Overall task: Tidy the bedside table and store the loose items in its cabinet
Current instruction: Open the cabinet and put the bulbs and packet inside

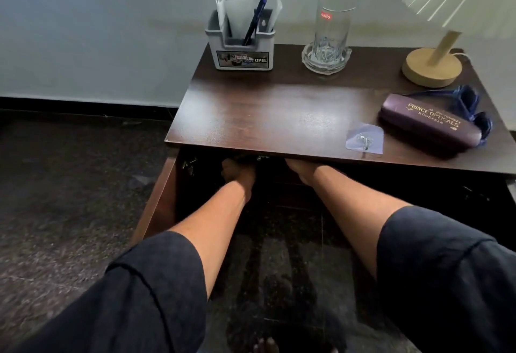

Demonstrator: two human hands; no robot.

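Note:
The dark wooden bedside table (251, 112) stands in front of me, its cabinet (212, 185) open below the top. Both my arms reach into the dark opening. My left hand (237, 172) and my right hand (300, 169) are half hidden under the tabletop's front edge, so what the fingers do is unclear. On the top lie a purple spectacle case (430, 123), blue sunglasses (472, 101) behind it, and an adhesive wall hook (364, 139) near the front edge.
A grey holder (241, 45) with a pen and papers, a glass (332, 25) on a glass ashtray (326, 59), and a lamp (431, 66) stand along the back. The left cabinet door (156, 204) hangs open. My foot (265, 345) shows on the dark floor.

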